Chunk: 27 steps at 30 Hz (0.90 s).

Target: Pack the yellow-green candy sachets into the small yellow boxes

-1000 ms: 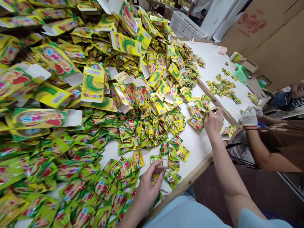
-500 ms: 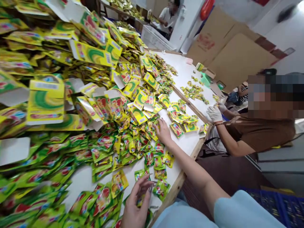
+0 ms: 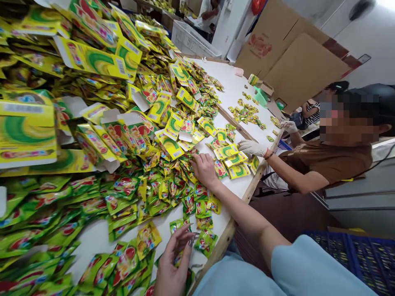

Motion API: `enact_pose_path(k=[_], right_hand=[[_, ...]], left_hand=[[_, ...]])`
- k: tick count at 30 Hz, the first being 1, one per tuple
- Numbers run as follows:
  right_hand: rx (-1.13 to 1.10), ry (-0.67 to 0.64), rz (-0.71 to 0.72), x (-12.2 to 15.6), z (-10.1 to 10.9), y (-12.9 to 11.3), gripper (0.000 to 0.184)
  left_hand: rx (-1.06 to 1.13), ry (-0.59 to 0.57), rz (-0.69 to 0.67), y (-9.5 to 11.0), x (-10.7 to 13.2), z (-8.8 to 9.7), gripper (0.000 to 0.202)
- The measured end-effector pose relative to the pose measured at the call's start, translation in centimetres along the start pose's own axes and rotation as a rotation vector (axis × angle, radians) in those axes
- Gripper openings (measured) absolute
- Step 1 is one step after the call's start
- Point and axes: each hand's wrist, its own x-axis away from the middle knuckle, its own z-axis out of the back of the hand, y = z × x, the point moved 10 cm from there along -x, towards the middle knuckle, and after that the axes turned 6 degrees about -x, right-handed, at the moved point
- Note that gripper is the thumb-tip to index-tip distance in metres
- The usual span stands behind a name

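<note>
My right hand (image 3: 205, 169) rests at the edge of a heap of small green and yellow packets (image 3: 165, 185), fingers bent over one packet (image 3: 189, 167); its fingertips are partly hidden. Nearer the table's front edge, my left hand (image 3: 176, 257) is loosely curved, thumb apart from the fingers. A bit of a packet (image 3: 179, 258) shows through that gap, and I cannot tell whether it lies in the palm or behind. Close to my left hand lie a green packet (image 3: 206, 242) and a yellow packet (image 3: 148, 239).
Yellow-green cardboard boxes (image 3: 92, 59) lie over the heap. A gloved co-worker's hand (image 3: 253, 148) touches flat boxes (image 3: 237, 158) beyond my right hand. A wooden strip (image 3: 236, 126) divides the white tabletop (image 3: 228, 88). Blue crates (image 3: 348, 255) stand at lower right; a white crate (image 3: 193, 39) stands behind.
My view has shifted slightly. My right hand's fingers have bent more over the packets. My left hand keeps its pose. The co-worker's gloved hand has moved onto the flat boxes.
</note>
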Motion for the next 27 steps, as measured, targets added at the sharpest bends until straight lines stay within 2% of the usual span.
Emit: enact_pose_path(k=[5,8,11,14,16,18,21,25,27], right_hand=[[-0.216,0.09,-0.107,0.5,2.4,1.9,0.02],[-0.487,0.067,-0.202,2.0,3.4,1.6,0.02],[-0.775,-0.118,-0.244,4.6,2.4,-2.2,0.023],[-0.81,-0.291,-0.225,7.8,0.8,-7.3,0.023],[-0.763,-0.332,-0.201,9.2,0.1,-9.7,0.021],[-0.735,-0.306,-0.185,9.8,-0.1,-10.7,0.022],[-0.768,-0.247,-0.233,10.1,0.3,-10.0,0.029],[-0.823,-0.416,-0.379,11.7,-0.4,-8.7,0.027],[-0.836,-0.395,-0.414,12.1,0.1,-8.4,0.033]], left_hand=[[-0.023,0.043,-0.042,2.7,1.0,0.2,0.042],[0.054,0.076,-0.065,4.5,1.3,0.6,0.041],[0.184,0.122,-0.109,5.9,1.4,1.4,0.052],[0.299,0.134,-0.081,5.8,1.3,1.7,0.068],[0.34,0.146,-0.015,5.0,1.0,1.9,0.07],[0.354,0.202,0.024,4.4,1.0,2.5,0.067],[0.372,0.309,-0.002,4.5,1.2,4.0,0.061],[0.416,0.369,-0.033,5.1,1.6,5.2,0.054],[0.448,0.35,-0.017,5.1,1.6,5.0,0.046]])
